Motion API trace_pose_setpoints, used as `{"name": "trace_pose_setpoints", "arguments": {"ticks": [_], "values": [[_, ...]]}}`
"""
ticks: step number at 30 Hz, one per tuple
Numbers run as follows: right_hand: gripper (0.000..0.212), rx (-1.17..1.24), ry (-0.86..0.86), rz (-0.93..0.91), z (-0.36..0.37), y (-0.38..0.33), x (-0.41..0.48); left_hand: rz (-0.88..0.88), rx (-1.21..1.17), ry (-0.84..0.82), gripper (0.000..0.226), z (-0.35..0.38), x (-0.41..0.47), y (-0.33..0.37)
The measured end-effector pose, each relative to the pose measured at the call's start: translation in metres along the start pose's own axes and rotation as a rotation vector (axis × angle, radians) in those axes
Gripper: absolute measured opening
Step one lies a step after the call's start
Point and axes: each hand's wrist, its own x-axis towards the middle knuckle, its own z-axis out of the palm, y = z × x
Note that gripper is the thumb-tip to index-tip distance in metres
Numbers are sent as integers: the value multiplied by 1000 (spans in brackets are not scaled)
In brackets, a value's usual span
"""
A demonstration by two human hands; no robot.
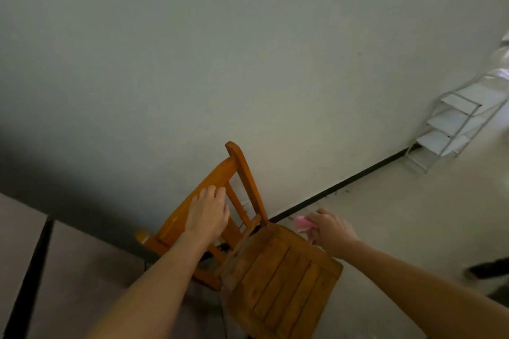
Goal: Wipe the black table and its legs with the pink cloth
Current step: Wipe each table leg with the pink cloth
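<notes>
Left hand (208, 212): fingers wrapped over top rail of orange-brown slatted wooden chair (278, 278); chair tilted. Right hand (329, 231): closed round crumpled pink cloth (303, 224), which pokes out past fingers, just off seat's far corner. Black table not in view from either hand.

Likely step: shifting chair aside to reach table.

To do it well:
- grip rail firmly
- move chair low and slow
- steady seat edge with right knuckles if it swings
- hold cloth bunched in palm, off floor
</notes>
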Motion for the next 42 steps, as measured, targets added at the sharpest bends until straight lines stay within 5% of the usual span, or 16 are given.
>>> {"name": "trace_pose_setpoints", "arguments": {"ticks": [7, 12, 19, 30, 42], "values": [[16, 62, 32, 253, 27, -4, 26, -111, -191, -212, 67, 50, 82, -53], [14, 144, 27, 387, 46, -13, 38, -96, -294, -214, 42, 61, 113, -52], [14, 203, 60, 485, 54, -7, 37, 21, -288, -226, 35, 46, 140, -26], [15, 250, 212, 627, -7, 88, 12, 425, -192, -149, 25, -12, 210, 144], [18, 305, 358, 790, -73, 226, -19, 611, -183, -124, 28, -44, 291, 343]]}}
